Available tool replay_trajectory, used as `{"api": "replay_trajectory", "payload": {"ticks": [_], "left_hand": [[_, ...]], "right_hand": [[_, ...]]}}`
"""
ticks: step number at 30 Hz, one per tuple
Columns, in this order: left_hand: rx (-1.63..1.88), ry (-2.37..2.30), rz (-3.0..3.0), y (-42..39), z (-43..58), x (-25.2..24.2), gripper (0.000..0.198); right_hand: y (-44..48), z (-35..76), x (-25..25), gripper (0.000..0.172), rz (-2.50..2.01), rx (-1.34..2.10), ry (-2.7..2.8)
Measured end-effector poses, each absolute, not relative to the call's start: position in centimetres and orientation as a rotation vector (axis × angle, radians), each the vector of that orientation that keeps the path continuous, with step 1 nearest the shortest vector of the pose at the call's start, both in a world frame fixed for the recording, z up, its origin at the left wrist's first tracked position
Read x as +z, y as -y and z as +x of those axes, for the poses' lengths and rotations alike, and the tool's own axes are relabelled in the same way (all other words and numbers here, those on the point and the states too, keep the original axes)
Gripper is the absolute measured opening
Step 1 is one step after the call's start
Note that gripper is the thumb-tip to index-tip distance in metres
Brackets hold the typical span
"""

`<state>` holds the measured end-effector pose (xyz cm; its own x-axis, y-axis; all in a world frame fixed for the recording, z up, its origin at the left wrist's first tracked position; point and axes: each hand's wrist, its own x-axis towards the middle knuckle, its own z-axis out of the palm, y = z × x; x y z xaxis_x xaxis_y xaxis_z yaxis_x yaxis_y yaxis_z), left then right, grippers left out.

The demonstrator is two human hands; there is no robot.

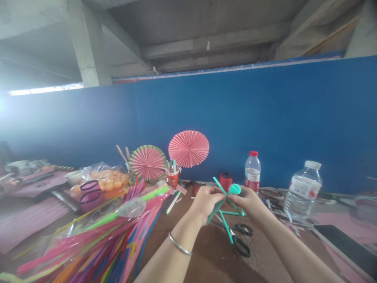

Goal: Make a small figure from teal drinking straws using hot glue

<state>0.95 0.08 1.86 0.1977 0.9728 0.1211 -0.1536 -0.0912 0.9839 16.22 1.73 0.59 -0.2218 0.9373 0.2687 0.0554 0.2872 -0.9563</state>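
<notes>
Both hands meet above the brown table [206, 251], right of the middle of the view. My left hand [207, 202], with a silver bangle on its wrist, is closed on a folded green piece [216, 210]. My right hand [247, 200] pinches green strips beside a round, light green piece [235, 189]. Thin green strips [226, 227] stick out above and below the fingers. Black-handled scissors [242, 243] lie on the table just beneath the hands. The fingertips partly hide where the green pieces meet.
Bagged colourful pipe cleaners [118, 228] cover the left side. Two pleated paper fans [189, 148] stand at the back, near a red cup [173, 179] of pens. Two plastic bottles [303, 190] stand at the right, with a dark phone-like slab [347, 247] nearer the front.
</notes>
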Motion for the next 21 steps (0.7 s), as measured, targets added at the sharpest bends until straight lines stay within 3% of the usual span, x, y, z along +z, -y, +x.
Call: {"api": "replay_trajectory", "payload": {"ticks": [7, 21], "left_hand": [[1.159, -0.832, 1.224, -0.2, 0.3, 2.4, 0.015], [1.067, -0.818, 1.268, 0.1, -0.5, 2.9, 0.025]], "right_hand": [[-1.3, 16.6, 1.8, 0.024, -0.893, 1.022, 1.651], [-1.5, 15.5, 1.2, 0.039, -0.769, 1.268, 1.46]]}}
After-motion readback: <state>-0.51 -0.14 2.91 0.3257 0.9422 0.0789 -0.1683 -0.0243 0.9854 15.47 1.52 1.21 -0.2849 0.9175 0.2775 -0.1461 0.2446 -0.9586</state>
